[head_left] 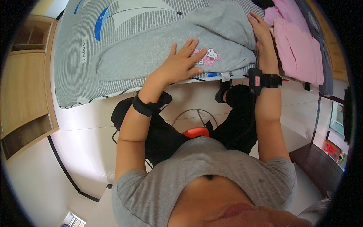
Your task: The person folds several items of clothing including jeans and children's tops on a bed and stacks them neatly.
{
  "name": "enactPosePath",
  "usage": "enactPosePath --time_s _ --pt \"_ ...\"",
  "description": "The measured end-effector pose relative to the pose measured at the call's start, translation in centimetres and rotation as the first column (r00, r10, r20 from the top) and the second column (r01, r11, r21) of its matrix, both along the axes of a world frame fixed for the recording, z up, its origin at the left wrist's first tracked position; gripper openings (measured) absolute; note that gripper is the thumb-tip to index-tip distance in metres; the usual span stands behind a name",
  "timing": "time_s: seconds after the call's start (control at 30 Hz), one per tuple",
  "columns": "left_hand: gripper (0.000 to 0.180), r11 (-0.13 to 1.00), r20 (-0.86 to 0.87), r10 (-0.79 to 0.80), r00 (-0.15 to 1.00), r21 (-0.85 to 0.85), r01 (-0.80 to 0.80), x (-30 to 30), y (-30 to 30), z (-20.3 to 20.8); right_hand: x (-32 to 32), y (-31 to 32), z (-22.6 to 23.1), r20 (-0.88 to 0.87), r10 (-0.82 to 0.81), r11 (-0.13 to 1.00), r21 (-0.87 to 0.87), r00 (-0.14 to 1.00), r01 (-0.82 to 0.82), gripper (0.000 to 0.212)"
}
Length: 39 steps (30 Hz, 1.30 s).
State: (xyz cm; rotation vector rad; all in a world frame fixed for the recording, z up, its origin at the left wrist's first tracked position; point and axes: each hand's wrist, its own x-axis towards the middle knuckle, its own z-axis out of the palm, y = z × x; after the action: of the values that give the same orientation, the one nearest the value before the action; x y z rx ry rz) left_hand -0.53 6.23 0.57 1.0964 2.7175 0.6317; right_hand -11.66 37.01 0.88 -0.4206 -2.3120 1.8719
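Observation:
A light grey garment (140, 56), soft and plush-looking, lies spread along the near edge of the bed (70, 83). Its right part is folded over, and a pink and white cartoon print (210, 57) shows there. My left hand (183, 62) rests flat on the garment just left of the print, fingers spread. At the garment's right edge my right hand (261, 32) lies with its fingers stretched out, its side against the cloth. Neither hand grips anything. I cannot tell which kind of garment it is.
Folded pink clothes (298, 53) lie at the bed's right, beside darker cloth (321, 72). A striped bedsheet with sailboat shapes covers the bed. A wooden cabinet (26, 87) stands at the left. Below me is a stool with a red seat (196, 132); a dark wooden piece (317, 166) is at lower right.

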Motion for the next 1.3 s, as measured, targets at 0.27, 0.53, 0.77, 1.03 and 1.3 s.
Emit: enactPosePath --time_s 0.27,0.53,0.77,1.03,1.3 --pt "0.065 0.991 -0.047 -0.061 0.997 -0.126 0.055 0.1 1.1 1.4 -0.9 0.0 -0.5 0.128 0.171 0.977 0.106 0.977 -0.185 0.038" --pt "0.044 0.992 0.255 -0.107 0.961 -0.03 0.119 -1.1 -2.2 3.3 -1.6 0.6 -1.3 0.097 0.283 0.958 -0.075 0.954 -0.277 0.04" --pt "0.047 0.992 0.113 -0.108 0.988 -0.049 0.114 0.0 -2.0 2.0 1.3 -4.7 4.6 -0.245 0.028 0.999 0.038 0.969 -0.02 0.032" --pt "0.058 0.7 0.704 -0.014 0.71 0.514 -0.496 -2.0 -6.1 3.8 6.9 -11.9 6.8 -0.493 0.36 0.862 0.5 0.792 -0.08 0.038" --pt "0.069 0.073 0.874 0.04 0.484 0.481 -0.874 -2.8 -8.9 3.7 9.2 -14.2 6.0 -0.212 0.814 0.537 0.633 0.541 -0.558 0.025"
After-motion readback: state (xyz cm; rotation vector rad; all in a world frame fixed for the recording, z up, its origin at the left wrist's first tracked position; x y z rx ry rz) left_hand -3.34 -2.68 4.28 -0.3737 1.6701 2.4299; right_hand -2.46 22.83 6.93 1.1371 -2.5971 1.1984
